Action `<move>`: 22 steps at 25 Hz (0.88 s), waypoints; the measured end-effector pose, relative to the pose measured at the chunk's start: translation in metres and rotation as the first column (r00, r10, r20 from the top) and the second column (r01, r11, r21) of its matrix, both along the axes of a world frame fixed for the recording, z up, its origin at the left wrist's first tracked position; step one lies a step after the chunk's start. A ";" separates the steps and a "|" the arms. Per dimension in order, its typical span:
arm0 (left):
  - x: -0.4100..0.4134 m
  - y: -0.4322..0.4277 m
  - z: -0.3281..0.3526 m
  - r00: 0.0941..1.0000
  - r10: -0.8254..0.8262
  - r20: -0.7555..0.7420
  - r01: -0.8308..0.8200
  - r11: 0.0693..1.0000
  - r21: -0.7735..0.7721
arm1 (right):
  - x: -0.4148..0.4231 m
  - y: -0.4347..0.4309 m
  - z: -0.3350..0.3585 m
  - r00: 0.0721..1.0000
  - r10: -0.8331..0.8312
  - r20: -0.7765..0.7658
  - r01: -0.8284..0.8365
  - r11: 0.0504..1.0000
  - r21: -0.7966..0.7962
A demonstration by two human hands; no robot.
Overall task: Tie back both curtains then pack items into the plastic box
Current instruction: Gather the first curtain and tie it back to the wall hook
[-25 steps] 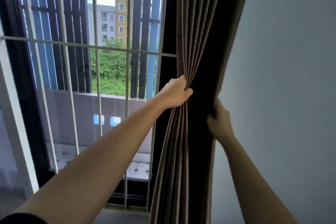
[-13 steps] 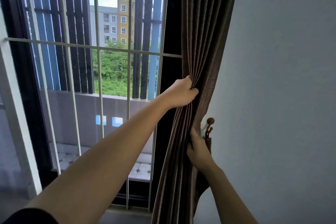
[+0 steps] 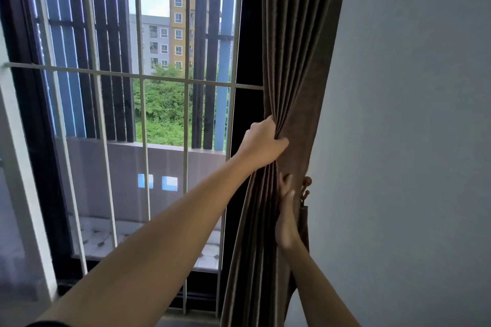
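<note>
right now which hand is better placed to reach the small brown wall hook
Probably right: the right hand lies just beside the small brown wall hook, while the left hand grips the bunched brown fabric curtain higher up.

A heavy brown curtain point(image 3: 292, 66) of woven cloth, matt with a faint sheen along the crests of its folds, creases softly where the left hand point(image 3: 261, 142) bunches it in its grip. Beside it the wall point(image 3: 411, 114) is smooth grey paint, flat and matt. The window bars point(image 3: 101, 114) look like metal under pale, smooth paint; the frame point(image 3: 42, 146) is dark and satin-smooth. The tieback hook point(image 3: 307, 182) on the wall has rounded reddish-brown knobs with a polished shine; wood or metal cannot be told. Outside, balcony floor tiles point(image 3: 90, 233) look glazed and lightly reflective.
</note>
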State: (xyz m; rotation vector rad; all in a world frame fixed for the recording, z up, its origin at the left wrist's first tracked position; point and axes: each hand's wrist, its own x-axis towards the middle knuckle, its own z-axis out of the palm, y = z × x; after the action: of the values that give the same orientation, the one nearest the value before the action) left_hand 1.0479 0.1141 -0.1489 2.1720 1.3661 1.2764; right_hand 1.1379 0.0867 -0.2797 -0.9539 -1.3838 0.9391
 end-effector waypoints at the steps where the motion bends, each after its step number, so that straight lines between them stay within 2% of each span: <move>1: -0.003 0.001 0.001 0.996 -0.025 0.085 0.028 0.999 -0.032 | 0.001 0.006 0.014 0.999 -0.029 0.012 0.029 1.000 -0.007; 3: -0.007 0.001 0.002 0.965 -0.068 0.254 0.097 0.990 -0.104 | 0.005 0.026 0.039 0.998 -0.053 -0.015 0.053 0.998 0.033; 5: -0.009 -0.001 0.003 0.934 -0.090 0.346 0.144 0.981 -0.133 | 0.010 0.038 0.061 0.999 -0.030 -0.033 0.031 0.999 0.034; 8: -0.011 -0.003 0.004 0.912 -0.136 0.387 0.210 0.965 -0.155 | 0.017 0.055 0.071 1.000 0.011 -0.014 -0.011 1.000 0.013; 10: -0.014 0.005 0.007 0.918 -0.143 0.369 0.221 0.959 -0.178 | 0.023 0.057 0.068 0.997 0.057 -0.054 -0.058 0.998 -0.018; 13: -0.016 0.016 0.008 0.976 -0.087 0.200 0.121 0.979 -0.165 | 0.029 0.058 0.064 0.995 0.048 -0.090 -0.053 0.997 -0.053; 15: -0.018 0.019 0.008 0.998 0.030 -0.049 -0.033 0.998 -0.048 | 0.029 0.053 0.068 0.995 0.054 -0.085 -0.061 0.995 -0.080; 17: -0.017 0.014 0.014 0.930 0.214 -0.300 -0.200 0.977 0.077 | 0.030 0.052 0.069 0.998 0.048 -0.041 -0.051 0.996 -0.071; 19: -0.014 0.008 0.028 0.810 0.308 -0.499 -0.288 0.950 0.119 | 0.021 0.046 0.068 0.997 0.079 -0.008 -0.079 0.996 -0.049; 20: -0.014 0.005 0.036 0.766 0.284 -0.577 -0.275 0.956 0.106 | 0.012 0.034 0.067 0.994 0.108 -0.013 -0.108 0.993 -0.056; 22: -0.014 0.002 0.049 0.756 0.109 -0.646 -0.162 0.986 -0.024 | -0.003 0.023 0.052 0.994 0.113 0.004 -0.113 0.994 -0.005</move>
State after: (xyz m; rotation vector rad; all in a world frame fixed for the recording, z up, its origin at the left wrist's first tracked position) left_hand 1.0338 0.1159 -0.0996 2.6164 1.8018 0.4751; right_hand 1.1348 0.1097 -0.2273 -0.8886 -1.4521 1.0254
